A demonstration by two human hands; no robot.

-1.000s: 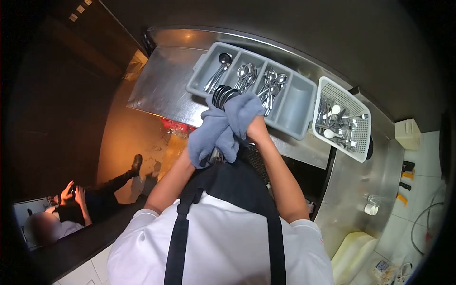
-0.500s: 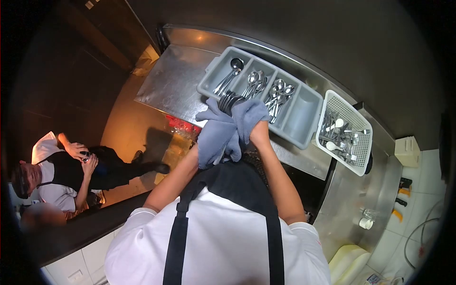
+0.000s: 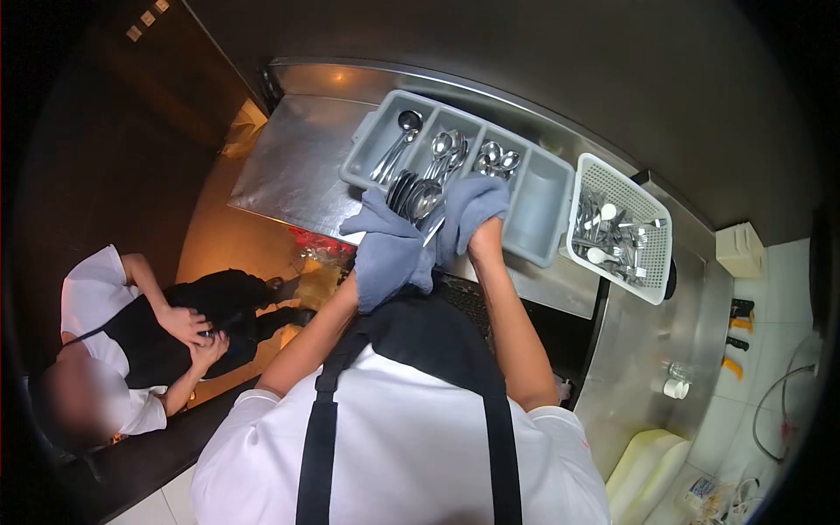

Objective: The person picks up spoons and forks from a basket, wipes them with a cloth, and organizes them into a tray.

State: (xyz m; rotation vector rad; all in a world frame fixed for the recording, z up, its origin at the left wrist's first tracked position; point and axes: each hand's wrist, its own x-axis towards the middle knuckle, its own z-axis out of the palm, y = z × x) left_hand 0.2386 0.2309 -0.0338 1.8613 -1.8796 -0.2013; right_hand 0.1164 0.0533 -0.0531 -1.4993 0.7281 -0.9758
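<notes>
A blue-grey cloth (image 3: 389, 254) drapes over both my hands in front of my apron. My left hand (image 3: 360, 284) is mostly hidden under it, closed through the cloth around a bunch of large round-bowled spoons (image 3: 411, 194). Their bowls stick out past the cloth towards the tray. One spoon shows its shiny inner side and part of its handle beside my right hand. My right hand (image 3: 486, 234) is closed on the other end of the cloth (image 3: 472, 206); its fingers are covered. Just beyond lies a grey cutlery tray (image 3: 544, 210) holding ladles (image 3: 407, 131) and spoons (image 3: 451, 149) in separate compartments.
A white perforated basket (image 3: 652, 206) of forks and white spoons stands right of the tray. The steel counter (image 3: 289, 157) runs underneath. White cups (image 3: 674, 388) and yellow-handled tools (image 3: 733, 367) are at the right. At left, a person (image 3: 166, 324) has both hands together.
The spoon bunch has spread, and one spoon now turns its bowl upward. My right hand's cloth has shifted slightly right of the bunch. The view has shifted, and the other person appears closer.
</notes>
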